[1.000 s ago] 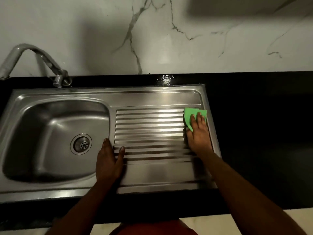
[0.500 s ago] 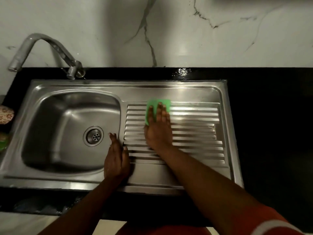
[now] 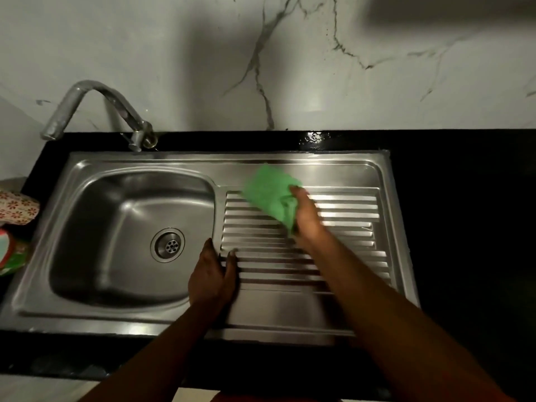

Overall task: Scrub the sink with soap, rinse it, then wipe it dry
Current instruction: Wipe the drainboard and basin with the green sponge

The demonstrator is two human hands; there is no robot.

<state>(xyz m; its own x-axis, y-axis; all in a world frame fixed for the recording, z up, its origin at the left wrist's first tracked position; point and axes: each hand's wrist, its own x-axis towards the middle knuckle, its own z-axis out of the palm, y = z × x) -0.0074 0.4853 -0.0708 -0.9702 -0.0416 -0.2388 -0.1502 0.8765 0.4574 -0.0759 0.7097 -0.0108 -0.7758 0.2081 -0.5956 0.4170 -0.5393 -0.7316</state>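
Head view: a stainless sink (image 3: 203,158) is set into a black worktop (image 3: 452,233) below a veined marble wall (image 3: 304,71). Its basin (image 3: 116,210) fills the 9 o'clock half, with the drain (image 3: 167,244) in the floor of it. The ribbed drainboard (image 3: 348,256) fills the 3 o'clock half.

The right grip (image 3: 306,217), a bare hand, is over the far part of the drainboard, about 12 o'clock from the frame's centre. It holds a green cloth (image 3: 269,192), which bunches where the hand grips it. The cloth spreads out toward 10 o'clock, over the first ribs and the flat strip behind them. Hand and cloth are both blurred, so how the fingers lie is unclear.

The left grip (image 3: 211,277), also a bare hand, holds nothing. It lies flat with straight fingers on the steel between basin and drainboard, at 6 o'clock from the cloth. Its thumb reaches onto the ribs.

A curved metal faucet (image 3: 95,108) stands at the sink's 11 o'clock corner, spout pointing toward 9 o'clock. At the frame's 9 o'clock edge sit a floral-patterned item (image 3: 17,207) and, nearer, a red, white and green item (image 3: 10,253), both cut off.
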